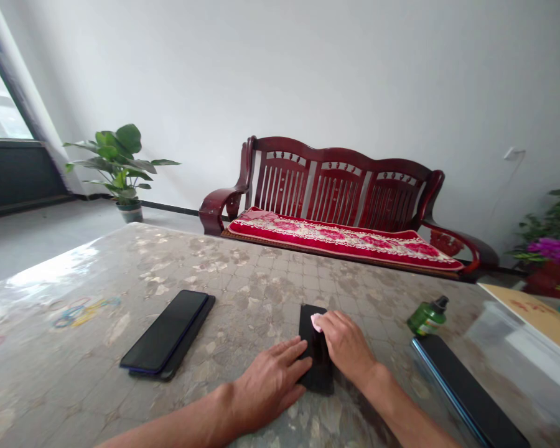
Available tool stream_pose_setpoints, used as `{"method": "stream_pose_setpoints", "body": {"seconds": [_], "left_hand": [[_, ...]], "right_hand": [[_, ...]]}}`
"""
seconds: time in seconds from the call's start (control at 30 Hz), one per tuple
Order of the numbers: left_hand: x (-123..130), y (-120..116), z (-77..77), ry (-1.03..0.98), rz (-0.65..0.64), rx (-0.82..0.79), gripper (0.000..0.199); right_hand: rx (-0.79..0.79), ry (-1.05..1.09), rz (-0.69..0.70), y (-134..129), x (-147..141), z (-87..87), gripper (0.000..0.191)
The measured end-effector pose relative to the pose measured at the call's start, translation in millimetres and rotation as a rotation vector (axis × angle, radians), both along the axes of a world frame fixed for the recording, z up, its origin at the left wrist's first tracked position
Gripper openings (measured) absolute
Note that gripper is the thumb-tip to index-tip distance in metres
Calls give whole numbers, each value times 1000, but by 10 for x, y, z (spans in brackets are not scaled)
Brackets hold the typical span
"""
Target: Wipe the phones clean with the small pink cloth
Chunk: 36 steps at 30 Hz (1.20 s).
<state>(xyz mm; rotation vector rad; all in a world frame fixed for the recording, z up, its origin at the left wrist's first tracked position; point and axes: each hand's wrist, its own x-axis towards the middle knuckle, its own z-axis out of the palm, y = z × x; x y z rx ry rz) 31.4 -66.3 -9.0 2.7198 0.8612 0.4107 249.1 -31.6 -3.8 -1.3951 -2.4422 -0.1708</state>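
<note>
A black phone (318, 378) lies flat on the patterned table (242, 298), in front of me. My left hand (275, 379) rests at its left edge, fingers apart, with fingertips touching the dark surface. In my right hand (348, 343) is a small pale pink cloth (316, 322), pinched by the fingers against the phone's upper part. The middle of the phone is partly covered by my hands.
Two stacked phones (168, 336) lie at left, beside colored rubber bands (84, 311). At right are a green bottle (427, 317), another dark phone (471, 392) and a clear plastic box (518, 348). A wooden bench (338, 193) stands behind the table.
</note>
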Motion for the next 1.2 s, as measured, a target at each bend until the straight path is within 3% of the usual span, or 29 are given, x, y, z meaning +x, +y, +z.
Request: {"method": "stream_pose_setpoints", "body": {"seconds": [0.17, 0.47, 0.73, 1.03, 1.2], "left_hand": [[-4, -4, 13, -19, -2, -7, 40], [-8, 14, -34, -8, -3, 10, 43], [-18, -3, -36, -28, -7, -1, 42], [-22, -11, -32, -19, 6, 7, 44], [-20, -6, -20, -25, 1, 5, 43]], "right_hand": [[0, 3, 79, -182, -11, -18, 26], [20, -15, -98, 318, -171, -30, 27], [33, 28, 46, 10, -120, -65, 31], [45, 36, -90, 308, -142, -80, 32], [20, 42, 18, 71, -101, -27, 30]]}}
